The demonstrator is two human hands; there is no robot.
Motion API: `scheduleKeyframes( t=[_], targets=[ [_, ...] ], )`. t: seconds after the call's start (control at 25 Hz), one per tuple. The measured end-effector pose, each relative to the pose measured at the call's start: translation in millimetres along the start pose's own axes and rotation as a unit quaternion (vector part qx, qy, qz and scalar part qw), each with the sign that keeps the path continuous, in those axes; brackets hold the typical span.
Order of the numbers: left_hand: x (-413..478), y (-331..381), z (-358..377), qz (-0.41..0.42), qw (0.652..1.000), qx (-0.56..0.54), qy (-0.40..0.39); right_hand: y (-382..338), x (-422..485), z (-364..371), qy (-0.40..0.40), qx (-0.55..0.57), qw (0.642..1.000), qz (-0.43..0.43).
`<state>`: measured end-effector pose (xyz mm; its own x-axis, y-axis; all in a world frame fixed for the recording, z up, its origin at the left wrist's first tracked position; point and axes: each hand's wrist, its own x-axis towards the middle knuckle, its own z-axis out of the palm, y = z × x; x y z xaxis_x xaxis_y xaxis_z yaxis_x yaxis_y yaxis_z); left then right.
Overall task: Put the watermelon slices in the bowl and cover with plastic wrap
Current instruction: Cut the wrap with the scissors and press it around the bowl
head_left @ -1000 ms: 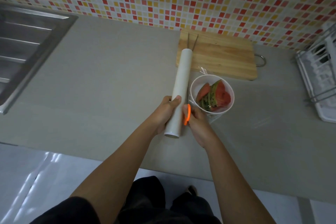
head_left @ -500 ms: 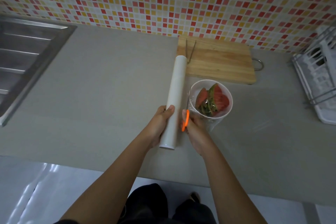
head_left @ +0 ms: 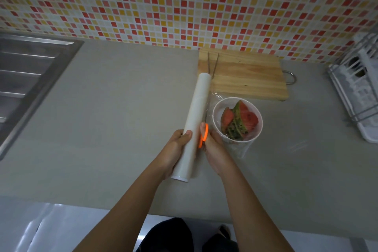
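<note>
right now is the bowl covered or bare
Covered: shiny plastic wrap stretches over the white bowl and watermelon slices, crumpling down its side.

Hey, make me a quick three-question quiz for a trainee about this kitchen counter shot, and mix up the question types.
1. True or false: the left hand grips the plastic wrap roll.
2. The scissors in the right hand have handles that are: A blue, B orange, C black.
3. Fill in: the watermelon slices lie in the white ____.
Key: 1 true; 2 B; 3 bowl.
</note>
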<state>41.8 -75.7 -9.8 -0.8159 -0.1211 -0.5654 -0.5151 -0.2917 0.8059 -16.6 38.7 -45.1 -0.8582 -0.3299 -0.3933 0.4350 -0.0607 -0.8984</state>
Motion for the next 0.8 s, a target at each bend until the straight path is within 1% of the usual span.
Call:
scheduleKeyframes(
  t=[0.12, 0.24, 0.36, 0.6, 0.72, 0.8],
  targets=[
    [-1.8, 1.0, -5.4, 0.002, 1.0, 0.01, 0.008, 1.9, 4.0, 2.7, 0.008, -0.013, 0.999, -0.03],
    [-3.1, 2.8, -13.5, -0.001, 1.0, 0.022, 0.007, 0.3, 12.1, 6.2, 0.013, 0.005, 1.0, -0.021],
    [-3.1, 6.1, -19.3, -0.002, 0.999, 0.033, 0.008, 2.1, 21.0, 8.4, 0.026, -0.01, 1.0, -0.009],
    [0.1, 12.8, -35.0, -0.005, 0.999, 0.051, 0.011, -5.8, 41.5, 26.0, 0.031, 0.047, 0.998, 0.008],
    [0.7, 16.5, -41.7, -0.012, 0.999, 0.045, 0.011, -12.0, 51.9, 32.5, 0.034, 0.052, 0.998, 0.0],
    [1.6, 20.0, -46.5, -0.014, 0.999, 0.044, 0.014, -16.6, 55.6, 37.2, 0.038, 0.076, 0.996, 0.0]
  ],
)
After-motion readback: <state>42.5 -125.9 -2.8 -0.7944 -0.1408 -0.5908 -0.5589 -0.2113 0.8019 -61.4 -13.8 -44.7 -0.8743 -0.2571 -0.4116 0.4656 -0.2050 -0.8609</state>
